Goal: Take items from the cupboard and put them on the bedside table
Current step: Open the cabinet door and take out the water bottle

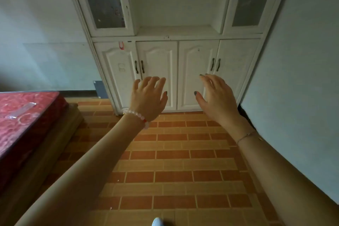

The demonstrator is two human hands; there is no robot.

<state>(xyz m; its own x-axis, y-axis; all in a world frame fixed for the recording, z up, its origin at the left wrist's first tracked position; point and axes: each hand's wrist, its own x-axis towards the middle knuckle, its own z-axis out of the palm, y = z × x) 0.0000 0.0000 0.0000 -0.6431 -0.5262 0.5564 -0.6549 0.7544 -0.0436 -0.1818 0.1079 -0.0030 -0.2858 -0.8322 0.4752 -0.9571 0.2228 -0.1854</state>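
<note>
**A:** How far has the person got?

**B:** Hardly begun, by the look of it. The white cupboard [176, 38] stands straight ahead. Its four lower doors [157, 57] are all shut, and the dark handles [142, 66] are untouched.

**A:** And the hands?

**B:** The left hand [148, 97] and the right hand [216, 97] both reach out toward the two middle doors. The fingers are spread and nearly straight, and they hold nothing. Neither hand seems to touch wood or a handle, though this angle does not show how close they are.

**A:** Any items to fetch?

**B:** None in plain sight. Behind the left glass door [102, 2] there is a faint reddish pattern, too blurred to name. Whatever is to be taken probably sits behind the lower doors.

**A:** The bedside table?

**B:** Out of view. Only a red mattress [23, 115] shows at the left, beside the brick-patterned floor [174, 152].

**A:** So what remains?

**B:** Nearly all of it, on that reading. The person has to pull a door open, lift things out, carry them across and set them on the table.
</note>
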